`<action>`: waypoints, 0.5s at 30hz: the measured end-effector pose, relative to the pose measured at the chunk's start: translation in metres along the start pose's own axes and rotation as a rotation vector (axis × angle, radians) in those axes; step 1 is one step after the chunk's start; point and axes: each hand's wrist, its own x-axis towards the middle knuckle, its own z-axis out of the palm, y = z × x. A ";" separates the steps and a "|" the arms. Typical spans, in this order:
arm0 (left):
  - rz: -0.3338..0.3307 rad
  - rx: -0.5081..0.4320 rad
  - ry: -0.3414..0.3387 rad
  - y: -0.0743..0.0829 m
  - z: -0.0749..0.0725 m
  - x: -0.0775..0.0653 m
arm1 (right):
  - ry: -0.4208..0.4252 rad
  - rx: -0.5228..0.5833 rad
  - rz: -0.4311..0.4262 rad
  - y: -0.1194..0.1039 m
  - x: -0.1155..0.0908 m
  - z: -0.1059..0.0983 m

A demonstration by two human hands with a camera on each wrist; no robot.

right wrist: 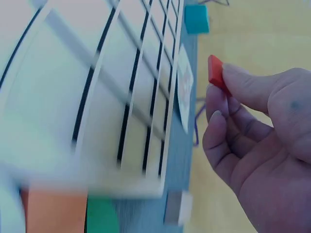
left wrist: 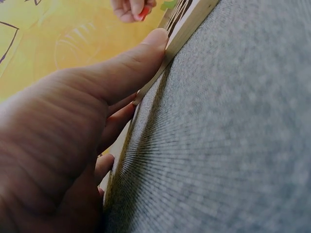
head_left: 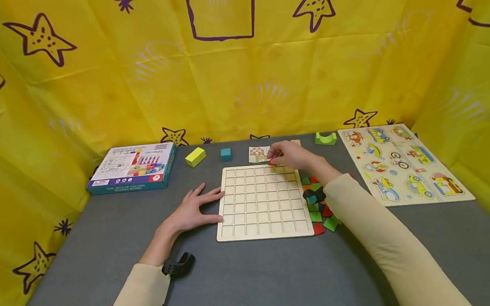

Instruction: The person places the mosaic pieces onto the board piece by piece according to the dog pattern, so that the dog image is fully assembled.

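A light wooden grid board (head_left: 263, 202) lies on the grey table, its square cells holding no tiles. My left hand (head_left: 194, 210) is spread at the board's left side; in the left wrist view the thumb (left wrist: 141, 53) touches the board's edge. Over the far edge of the board, my right hand (head_left: 291, 154) pinches a small red tile (right wrist: 215, 72) between thumb and fingers. Just behind the board is a small card (head_left: 257, 154) with a coloured square pattern, partly covered by the right hand. Several loose tiles (head_left: 316, 216), green, red and orange, lie along the board's right side, partly under the right wrist.
A boxed toy set (head_left: 131, 169) lies at the back left. Along the back stand a yellow block (head_left: 195, 157), a teal cube (head_left: 226, 155) and a green arch block (head_left: 325, 139). At the right is a wooden vehicle puzzle (head_left: 405, 164). A yellow patterned cloth (head_left: 229, 63) hangs behind.
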 end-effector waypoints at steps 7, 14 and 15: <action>0.013 0.004 0.001 -0.002 0.000 0.002 | -0.012 0.014 -0.034 -0.013 0.028 0.019; 0.006 0.004 -0.012 -0.002 -0.002 0.002 | -0.027 0.000 -0.047 -0.020 0.052 0.042; 0.003 0.005 -0.016 -0.003 -0.002 0.001 | -0.034 -0.003 -0.054 -0.021 0.055 0.046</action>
